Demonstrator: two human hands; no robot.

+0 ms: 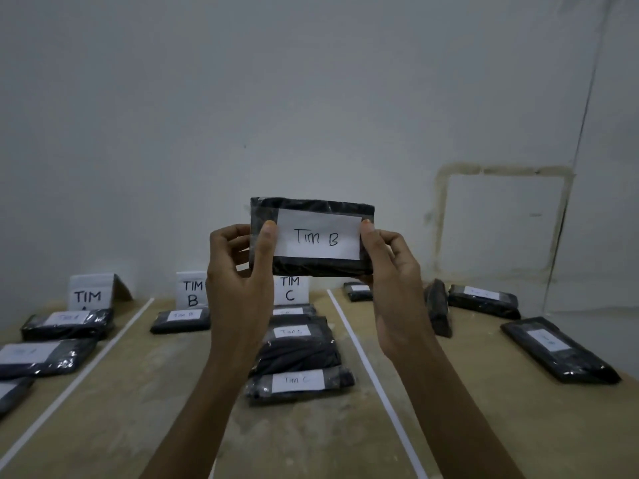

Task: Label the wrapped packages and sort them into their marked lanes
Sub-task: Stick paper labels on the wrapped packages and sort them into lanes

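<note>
Left hand (pixel 238 271) and right hand (pixel 390 274) each pinch one end of the package (pixel 321 266), held above the counter (pixel 155 392) at frame centre. Label (pixel 318 238) reads TIM B. Hazard: B sign (pixel 192 290) stands near C sign (pixel 289 288); a misjudged set-down would missort it.

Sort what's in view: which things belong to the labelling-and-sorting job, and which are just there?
Job: held package, labelled Tim B, gripped by left hand and right hand; TIM A sign, TIM B sign, TIM C sign; white lane strip; sorted packages; packages at right.
Idle: stained outline on the wall.
</note>
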